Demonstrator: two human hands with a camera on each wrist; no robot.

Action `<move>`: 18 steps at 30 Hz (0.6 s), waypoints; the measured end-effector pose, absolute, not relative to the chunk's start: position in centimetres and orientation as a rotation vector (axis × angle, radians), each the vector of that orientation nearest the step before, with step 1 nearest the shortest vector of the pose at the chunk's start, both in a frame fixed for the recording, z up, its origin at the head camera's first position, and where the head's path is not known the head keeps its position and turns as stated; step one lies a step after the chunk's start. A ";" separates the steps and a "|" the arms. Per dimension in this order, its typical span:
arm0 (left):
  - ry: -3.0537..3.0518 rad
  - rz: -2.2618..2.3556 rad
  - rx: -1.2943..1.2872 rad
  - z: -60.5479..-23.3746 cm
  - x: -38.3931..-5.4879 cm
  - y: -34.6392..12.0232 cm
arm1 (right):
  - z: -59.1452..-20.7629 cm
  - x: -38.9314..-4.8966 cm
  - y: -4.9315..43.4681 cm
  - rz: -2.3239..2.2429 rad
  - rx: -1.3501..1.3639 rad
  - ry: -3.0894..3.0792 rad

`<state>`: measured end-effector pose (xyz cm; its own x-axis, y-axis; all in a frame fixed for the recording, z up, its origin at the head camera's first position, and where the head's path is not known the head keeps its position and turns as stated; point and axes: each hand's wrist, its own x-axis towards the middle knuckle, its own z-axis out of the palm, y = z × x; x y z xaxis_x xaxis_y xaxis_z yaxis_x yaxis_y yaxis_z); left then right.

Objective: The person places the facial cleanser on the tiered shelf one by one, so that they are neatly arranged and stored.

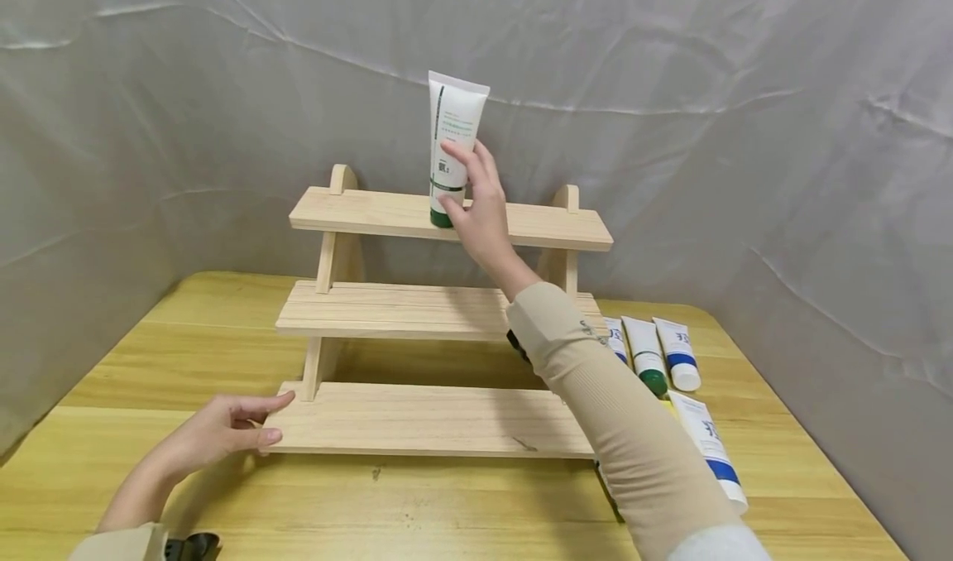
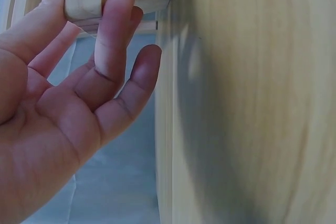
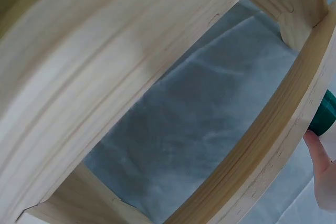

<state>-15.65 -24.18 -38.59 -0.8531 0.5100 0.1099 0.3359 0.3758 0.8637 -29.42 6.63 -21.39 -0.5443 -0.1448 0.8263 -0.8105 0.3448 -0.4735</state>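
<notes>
white plastic squeeze tube with green print point(image 1: 451, 118), held upright, dark green cap point(image 1: 441, 218) down, at the middle of the top board point(image 1: 551, 221) of a pale wooden three-tier stepped rack point(image 1: 387, 309); pinched by the right hand point(image 1: 486, 207), full contact with the board not certain. left hand point(image 1: 223, 429) grips the left end of the lowest board point(image 1: 417, 420). step in hand, as judged: placing on the top tier; next move seems to call for settling the cap flat, then releasing without tipping.

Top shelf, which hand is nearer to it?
Right. The right hand holds a tube at the middle of the top shelf; the left hand is well below, gripping the left end of the bottom shelf.
</notes>
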 end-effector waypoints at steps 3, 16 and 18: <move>2.449 1.482 0.769 -38.5 -15.6 -24.1 | -21.1 -29.6 6.4 1.218 0.818 -1.956; 2.434 1.490 0.768 -38.5 -15.6 -24.2 | -22.0 -29.6 6.9 1.396 0.652 -1.925; 2.433 1.492 0.774 -38.5 -15.6 -24.1 | -22.4 -29.5 7.1 1.390 0.598 -1.934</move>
<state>-15.59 -24.12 -38.46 -0.8470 0.5198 0.1111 0.3348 0.3593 0.8711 -29.46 7.09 -22.37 -0.6685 0.0187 0.7435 -0.6988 0.3262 -0.6366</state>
